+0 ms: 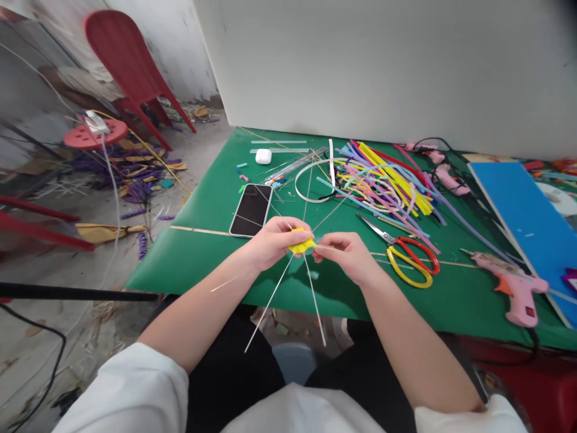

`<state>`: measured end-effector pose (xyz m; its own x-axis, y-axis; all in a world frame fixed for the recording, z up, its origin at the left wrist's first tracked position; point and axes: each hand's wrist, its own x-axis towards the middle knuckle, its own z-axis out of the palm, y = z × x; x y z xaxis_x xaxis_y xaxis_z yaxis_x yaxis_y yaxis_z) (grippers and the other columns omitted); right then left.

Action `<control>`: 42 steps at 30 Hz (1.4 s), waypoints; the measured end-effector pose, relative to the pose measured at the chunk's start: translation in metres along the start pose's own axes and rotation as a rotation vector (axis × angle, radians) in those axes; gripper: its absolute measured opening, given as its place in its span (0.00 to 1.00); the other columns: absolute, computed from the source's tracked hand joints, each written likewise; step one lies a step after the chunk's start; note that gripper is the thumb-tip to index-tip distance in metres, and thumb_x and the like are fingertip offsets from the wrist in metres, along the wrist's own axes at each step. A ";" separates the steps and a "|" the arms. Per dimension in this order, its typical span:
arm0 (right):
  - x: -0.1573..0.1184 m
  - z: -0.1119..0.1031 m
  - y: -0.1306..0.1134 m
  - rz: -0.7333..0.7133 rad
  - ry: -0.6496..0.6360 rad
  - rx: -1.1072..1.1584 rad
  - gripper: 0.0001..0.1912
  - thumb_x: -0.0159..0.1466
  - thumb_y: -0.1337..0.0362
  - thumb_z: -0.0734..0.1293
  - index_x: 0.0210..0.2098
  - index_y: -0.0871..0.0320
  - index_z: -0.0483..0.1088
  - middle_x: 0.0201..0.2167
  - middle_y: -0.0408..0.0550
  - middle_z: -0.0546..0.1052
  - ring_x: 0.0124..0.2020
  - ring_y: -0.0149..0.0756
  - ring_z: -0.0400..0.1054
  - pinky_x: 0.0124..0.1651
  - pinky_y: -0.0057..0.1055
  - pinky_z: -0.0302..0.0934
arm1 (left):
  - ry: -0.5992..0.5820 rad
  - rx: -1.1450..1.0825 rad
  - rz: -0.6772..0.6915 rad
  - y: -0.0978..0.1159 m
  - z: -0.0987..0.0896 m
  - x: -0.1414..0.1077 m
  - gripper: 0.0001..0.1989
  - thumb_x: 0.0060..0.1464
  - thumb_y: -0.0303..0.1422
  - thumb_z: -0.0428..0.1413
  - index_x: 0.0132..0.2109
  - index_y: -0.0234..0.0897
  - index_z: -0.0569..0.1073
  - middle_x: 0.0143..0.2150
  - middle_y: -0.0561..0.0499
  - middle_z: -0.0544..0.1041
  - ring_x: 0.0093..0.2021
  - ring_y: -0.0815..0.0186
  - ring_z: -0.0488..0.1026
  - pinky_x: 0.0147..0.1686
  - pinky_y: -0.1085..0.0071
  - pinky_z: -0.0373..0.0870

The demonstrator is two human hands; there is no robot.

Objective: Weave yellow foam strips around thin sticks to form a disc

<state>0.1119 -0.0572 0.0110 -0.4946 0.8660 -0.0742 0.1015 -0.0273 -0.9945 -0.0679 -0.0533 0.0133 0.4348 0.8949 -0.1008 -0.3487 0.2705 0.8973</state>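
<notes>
My left hand (273, 242) is closed on a small bunched yellow fuzzy piece (301, 242), held above the green table near its front edge. Thin pale rods (276, 294) stick out from this piece in several directions, two of them pointing down toward my lap. Just to its right, my right hand (346, 257) pinches with thumb and fingers at a thin pale rod running out of the yellow piece. The fingertips partly hide that grip. Scissors (408, 255) with red and yellow handles lie spread to the right of my right hand.
A phone (250, 209) and a white earphone case (263, 156) lie on the green table (202, 264). Colourful pipe cleaners (387, 180) are heaped beyond my hands. At right are a pink glue gun (511, 282) and a blue board (525, 216). A red chair (124, 54) stands at left.
</notes>
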 end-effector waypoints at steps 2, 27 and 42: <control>0.002 0.007 0.005 -0.028 0.038 0.066 0.09 0.54 0.60 0.68 0.22 0.59 0.72 0.21 0.43 0.75 0.25 0.31 0.68 0.32 0.29 0.60 | 0.067 -0.037 0.012 0.001 0.001 0.001 0.09 0.39 0.33 0.63 0.25 0.31 0.74 0.18 0.54 0.71 0.16 0.77 0.66 0.15 0.82 0.62; 0.009 0.019 0.011 -0.054 0.431 0.179 0.07 0.47 0.61 0.72 0.24 0.57 0.74 0.22 0.42 0.77 0.25 0.31 0.69 0.31 0.28 0.64 | 0.310 0.462 0.204 -0.006 0.013 0.002 0.10 0.44 0.34 0.60 0.34 0.32 0.75 0.29 0.51 0.76 0.27 0.72 0.71 0.27 0.77 0.69; 0.008 0.028 0.009 0.032 0.225 0.279 0.11 0.49 0.61 0.71 0.32 0.57 0.75 0.30 0.45 0.79 0.35 0.34 0.72 0.44 0.33 0.63 | 0.484 0.355 0.261 -0.010 0.014 0.003 0.10 0.46 0.36 0.59 0.31 0.31 0.72 0.24 0.52 0.73 0.22 0.74 0.68 0.20 0.78 0.65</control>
<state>0.0844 -0.0641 -0.0004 -0.2896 0.9498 -0.1182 -0.1409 -0.1644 -0.9763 -0.0520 -0.0585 0.0100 -0.0787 0.9964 0.0320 -0.0607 -0.0368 0.9975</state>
